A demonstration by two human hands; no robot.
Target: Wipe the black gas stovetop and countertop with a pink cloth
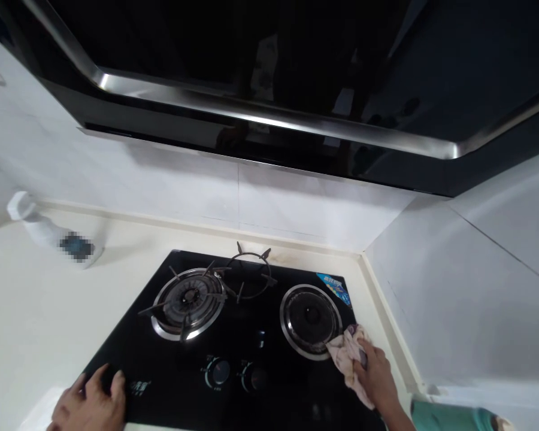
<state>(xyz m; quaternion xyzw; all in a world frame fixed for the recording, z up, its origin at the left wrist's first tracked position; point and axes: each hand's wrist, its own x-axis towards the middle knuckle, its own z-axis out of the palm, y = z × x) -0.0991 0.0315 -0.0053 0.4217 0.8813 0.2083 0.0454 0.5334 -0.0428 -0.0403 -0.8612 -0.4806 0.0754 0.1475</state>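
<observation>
A black glass gas hob (233, 359) lies in the pale counter. My right hand (377, 377) is closed on a crumpled pinkish cloth (348, 353), pressing it on the glass at the front right edge of the right burner (309, 320), which has no pan support on it. My left hand (92, 404) rests flat with fingers spread on the hob's front left corner. The left burner (188, 302) carries its pan support. A second pan support (249, 275) sits loose on the glass between the burners, toward the back.
Two knobs (236, 374) sit at the hob's front centre. A white spray bottle (49, 233) lies on the counter at the left. A black range hood (273, 90) hangs overhead. White walls close the back and right. A teal object (449, 416) shows at the bottom right.
</observation>
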